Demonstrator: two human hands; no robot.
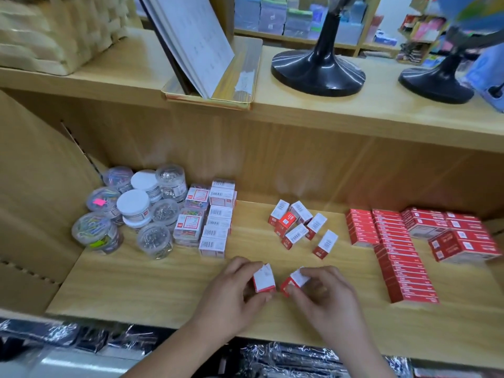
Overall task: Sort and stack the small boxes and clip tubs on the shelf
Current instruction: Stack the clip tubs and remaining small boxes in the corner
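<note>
My left hand [234,289] grips a small red-and-white box [264,279] near the front of the wooden shelf [152,285]. Beside it my right hand [324,293] pinches a second small box [296,279]; the two boxes are slightly apart. Behind them several loose small boxes [300,227] lie scattered mid-shelf. A neat row of white-topped boxes [218,227] runs front to back at the left, next to clear clip boxes [192,216]. Round clear clip tubs [131,211] cluster at the far left.
Long red boxes [401,255] lie in rows and stacks at the right. The upper shelf [327,110] carries two black stand bases [317,69], a gold tray with a leaning board [207,85] and a woven basket [54,31]. Plastic-wrapped goods [300,358] lie below.
</note>
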